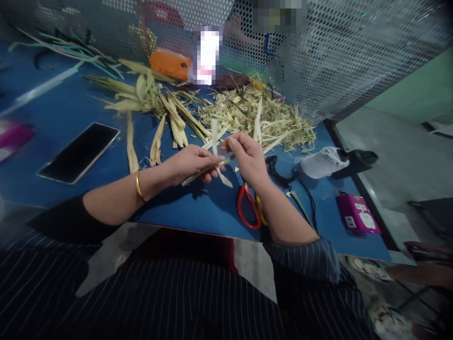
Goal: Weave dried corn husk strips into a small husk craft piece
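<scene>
My left hand (193, 164) and my right hand (247, 158) meet over the blue table (71, 118), both closed on pale dried leaf strips (214, 137). One strip sticks up between the fingers; others trail down and left below my left hand. A gold bangle (138, 186) is on my left wrist. Red-handled scissors (247, 208) lie under my right forearm.
A heap of shredded husk (255, 118) and whole dried leaves (155, 99) lie behind my hands. A black phone (79, 152) lies at left. A white object (323, 162), black cable (283, 177) and pink box (357, 213) sit at right. Mesh screen (354, 52) stands behind; an orange pouch (170, 63) is near it.
</scene>
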A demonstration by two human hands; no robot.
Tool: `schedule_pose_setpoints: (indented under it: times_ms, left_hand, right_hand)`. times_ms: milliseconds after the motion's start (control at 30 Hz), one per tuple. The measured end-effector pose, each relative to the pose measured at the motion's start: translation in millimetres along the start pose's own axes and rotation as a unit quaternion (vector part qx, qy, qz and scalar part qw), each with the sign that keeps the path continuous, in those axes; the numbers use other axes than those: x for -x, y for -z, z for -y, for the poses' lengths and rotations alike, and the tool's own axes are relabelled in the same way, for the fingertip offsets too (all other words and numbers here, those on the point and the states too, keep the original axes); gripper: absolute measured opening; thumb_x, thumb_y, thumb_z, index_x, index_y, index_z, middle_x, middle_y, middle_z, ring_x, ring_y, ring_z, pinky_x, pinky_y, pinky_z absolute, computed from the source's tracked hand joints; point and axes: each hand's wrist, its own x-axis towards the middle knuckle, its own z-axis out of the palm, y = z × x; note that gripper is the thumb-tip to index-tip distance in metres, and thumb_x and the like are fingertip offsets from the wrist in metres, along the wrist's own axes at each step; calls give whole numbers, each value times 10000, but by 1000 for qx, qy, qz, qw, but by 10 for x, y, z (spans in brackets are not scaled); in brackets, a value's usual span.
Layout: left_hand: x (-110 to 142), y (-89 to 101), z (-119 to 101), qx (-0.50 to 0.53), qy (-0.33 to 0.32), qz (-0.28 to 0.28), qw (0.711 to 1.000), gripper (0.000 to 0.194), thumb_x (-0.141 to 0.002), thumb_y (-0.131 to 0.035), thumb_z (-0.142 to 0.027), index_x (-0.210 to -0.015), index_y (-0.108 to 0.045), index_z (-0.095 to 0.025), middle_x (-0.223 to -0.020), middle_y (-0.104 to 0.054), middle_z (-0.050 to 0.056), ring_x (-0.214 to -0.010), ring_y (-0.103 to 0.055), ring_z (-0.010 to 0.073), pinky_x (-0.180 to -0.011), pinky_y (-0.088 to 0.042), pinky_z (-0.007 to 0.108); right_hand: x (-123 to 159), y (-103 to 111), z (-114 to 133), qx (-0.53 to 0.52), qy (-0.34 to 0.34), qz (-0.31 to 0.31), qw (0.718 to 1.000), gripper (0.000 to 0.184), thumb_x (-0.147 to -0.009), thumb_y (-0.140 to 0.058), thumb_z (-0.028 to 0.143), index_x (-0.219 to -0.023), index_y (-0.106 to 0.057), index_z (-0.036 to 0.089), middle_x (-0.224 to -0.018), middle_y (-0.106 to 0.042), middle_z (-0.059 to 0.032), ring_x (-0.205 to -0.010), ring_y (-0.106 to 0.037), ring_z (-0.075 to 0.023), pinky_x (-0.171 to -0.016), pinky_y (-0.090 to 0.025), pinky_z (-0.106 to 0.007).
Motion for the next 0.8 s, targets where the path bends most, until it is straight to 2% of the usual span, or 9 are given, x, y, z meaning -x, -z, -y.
schedule_pose_setpoints:
  times_ms: [133, 233, 400, 500, 600, 667, 700, 733, 800]
  left_hand:
    - [10, 58, -52, 30, 4, -22, 999, 325, -784, -724, -438, -791, -747, -114, -661, -680, 52, -488, -581, 81, -507, -493, 193]
    - [15, 71, -62, 7, 0, -31, 999, 255, -748, -764, -368, -784, -756, -115, -625, -661, 44, -485, -573, 80, -505, -485, 190]
    - [7, 80, -35, -31, -16, -19, 999, 229, -744, -762, -333, -756, -767, -104, -626, -676, 73, -521, -594, 98, -536, -502, 204]
    - [15, 73, -35, -31, -7, -18, 999, 245, -741, -767, -343, -765, -766, -100, -628, -685, 76, -519, -601, 103, -535, -502, 211]
    - [19, 64, -50, 5, 12, -15, 1000, 292, -750, -760, -395, -799, -764, -107, -716, -726, 94, -559, -639, 118, -567, -515, 226]
    - [9, 72, -64, 51, 28, -24, 998, 312, -756, -752, -417, -789, -757, -107, -775, -742, 106, -609, -664, 130, -605, -526, 237]
    - [0, 82, -72, 75, 34, -33, 996, 299, -754, -755, -404, -776, -754, -106, -783, -743, 104, -627, -668, 129, -619, -526, 235]
    - [-10, 95, -79, 98, 37, -44, 994, 268, -747, -764, -374, -762, -750, -107, -772, -739, 94, -631, -662, 122, -623, -520, 227]
    - [-33, 123, -89, 134, 34, -70, 988, 173, -716, -785, -276, -748, -747, -110, -729, -724, 63, -626, -638, 98, -620, -501, 204]
  right_hand:
    - [-54, 116, -49, 145, 50, 64, 986, 436, -943, -458, 519, -650, -504, 199, -622, -492, 17, -616, -456, -116, -633, -342, -278]
    - [-63, 115, -72, 167, 77, 92, 979, 475, -933, -478, 522, -587, -421, 203, -585, -413, 28, -580, -393, -111, -600, -303, -279]
    - [-52, 60, -104, 193, 87, 59, 976, 472, -934, -483, 516, -582, -424, 207, -586, -442, 18, -590, -410, -122, -607, -313, -284]
    - [-46, 60, -134, 193, 79, 56, 976, 442, -933, -484, 513, -617, -500, 205, -619, -499, 2, -616, -465, -135, -625, -355, -285]
    - [-17, 80, -100, 210, 117, -5, 971, 317, -932, -508, 472, -803, -631, 210, -826, -617, -55, -818, -573, -193, -753, -422, -329]
    - [19, 90, -33, 253, 172, -56, 950, 235, -946, -496, 400, -943, -659, 231, -960, -635, -79, -953, -577, -229, -872, -402, -389]
    - [39, 92, 4, 280, 204, -59, 936, 217, -955, -475, 356, -984, -660, 246, -972, -635, -76, -962, -572, -232, -904, -378, -411]
    - [57, 89, 36, 306, 238, -40, 921, 222, -962, -448, 309, -1013, -658, 258, -954, -635, -68, -936, -569, -226, -915, -358, -421]
    - [83, 70, 74, 354, 300, 37, 885, 269, -962, -399, 234, -1056, -650, 262, -909, -631, -56, -856, -555, -206, -899, -341, -420]
